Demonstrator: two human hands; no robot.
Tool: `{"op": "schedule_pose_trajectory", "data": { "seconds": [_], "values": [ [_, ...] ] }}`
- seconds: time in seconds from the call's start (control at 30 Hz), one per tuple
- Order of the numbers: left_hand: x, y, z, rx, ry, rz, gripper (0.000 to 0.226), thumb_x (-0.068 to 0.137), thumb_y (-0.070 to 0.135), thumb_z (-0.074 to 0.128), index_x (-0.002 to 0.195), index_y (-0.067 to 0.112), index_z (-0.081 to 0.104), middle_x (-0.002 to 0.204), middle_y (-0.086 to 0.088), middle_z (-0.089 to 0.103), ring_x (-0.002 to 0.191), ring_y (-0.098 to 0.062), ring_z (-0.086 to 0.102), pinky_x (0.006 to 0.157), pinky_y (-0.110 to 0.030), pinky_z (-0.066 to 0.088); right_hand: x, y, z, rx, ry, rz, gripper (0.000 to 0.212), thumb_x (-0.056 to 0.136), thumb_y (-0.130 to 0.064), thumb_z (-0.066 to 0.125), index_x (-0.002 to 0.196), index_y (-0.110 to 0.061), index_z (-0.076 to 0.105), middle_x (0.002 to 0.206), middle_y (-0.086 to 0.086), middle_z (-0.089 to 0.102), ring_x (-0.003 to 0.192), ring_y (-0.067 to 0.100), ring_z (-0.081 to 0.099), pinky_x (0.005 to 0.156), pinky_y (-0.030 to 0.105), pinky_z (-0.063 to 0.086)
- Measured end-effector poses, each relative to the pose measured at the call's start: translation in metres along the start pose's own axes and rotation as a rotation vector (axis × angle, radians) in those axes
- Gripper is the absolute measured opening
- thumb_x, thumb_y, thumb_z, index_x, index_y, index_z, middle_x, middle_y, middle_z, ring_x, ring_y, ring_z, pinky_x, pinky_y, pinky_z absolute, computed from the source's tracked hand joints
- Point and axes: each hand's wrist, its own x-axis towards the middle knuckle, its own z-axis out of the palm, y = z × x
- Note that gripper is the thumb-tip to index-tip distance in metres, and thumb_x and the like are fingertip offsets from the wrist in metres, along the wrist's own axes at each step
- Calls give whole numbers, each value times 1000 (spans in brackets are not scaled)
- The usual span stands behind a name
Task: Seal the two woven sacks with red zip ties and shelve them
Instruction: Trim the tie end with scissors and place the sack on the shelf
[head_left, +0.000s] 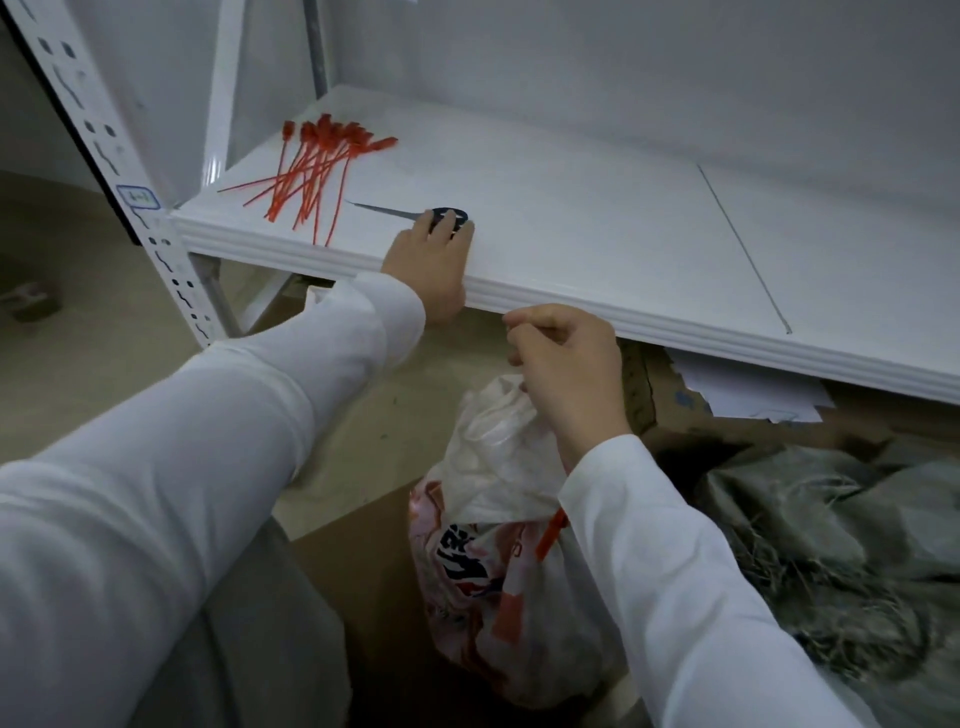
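Left hand (431, 260) lies flat on the white shelf (597, 228), fingers spread over the black handles of the scissors (415, 214), not yet closed on them; blades point left from the handles toward the loose red zip ties (311, 171); right hand (566, 364), below the shelf edge, pinches the gathered neck of a woven sack (498, 571); a red tie (551, 532) already circles that neck.
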Motion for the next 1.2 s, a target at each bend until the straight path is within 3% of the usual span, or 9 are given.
{"op": "schedule_pose_trajectory", "data": {
  "seconds": [0.13,0.47,0.63,0.77,0.83,0.9,1.0,1.1,1.2],
  "values": [
    [19,-9,9,-34,-56,-53,67,91,19,42,151,13,13,158,-12,16,144,-36,12,114,-46,23,4,4,-1,14,4,13,19,78,-19,57,80,-28,74,83,-10,72,86,13,67,87,46,55],
    [24,-10,3,41,51,72,32,87,0,48,118,2,54,119,-15,49,106,-33,52,84,-42,50,6,10,-1,-25,-30,11,21,80,-16,58,75,-30,72,84,-10,72,87,13,68,87,44,55],
    [16,-5,-5,163,20,190,20,86,4,49,101,2,62,107,-14,59,91,-32,59,73,-39,49,4,11,-6,-34,-29,6,20,80,-16,57,79,-26,75,85,-8,72,87,15,68,86,46,55],
    [4,-4,-5,248,86,297,18,90,8,51,101,9,65,103,-10,64,86,-32,62,68,-37,50,0,11,-12,-40,-33,-8,21,82,-13,57,81,-24,75,82,-7,72,80,13,69,84,42,57],
    [-3,5,-13,289,104,325,16,93,7,50,101,9,63,100,-10,64,84,-34,62,61,-34,41,-4,11,-18,-11,-7,-15,22,83,-10,57,80,-23,74,79,-5,72,72,11,69,79,37,58],
    [-13,21,-25,249,172,383,12,90,5,55,98,7,64,95,-12,65,79,-35,63,59,-34,38,-7,12,-26,26,38,-31,22,83,-8,57,79,-21,74,78,-2,72,69,12,70,76,36,58],
    [-32,45,-42,106,436,584,15,67,-1,78,73,5,66,70,-12,66,47,-32,60,42,-28,43,-12,14,-44,105,114,-47,19,78,-13,59,74,-26,73,75,1,73,71,19,70,76,43,58],
    [-59,80,-51,-23,565,758,6,77,11,70,75,6,67,74,-11,67,49,-31,61,42,-30,44,-19,16,-68,164,220,-74,13,75,-26,63,64,-27,69,67,0,69,66,23,65,64,40,53],
    [-94,115,-55,7,580,903,12,76,7,57,72,9,68,70,-8,65,47,-29,61,36,-27,40,-33,24,-99,236,292,-55,34,86,-22,64,52,-22,56,47,-6,54,46,15,45,47,25,36]
  ]
}}
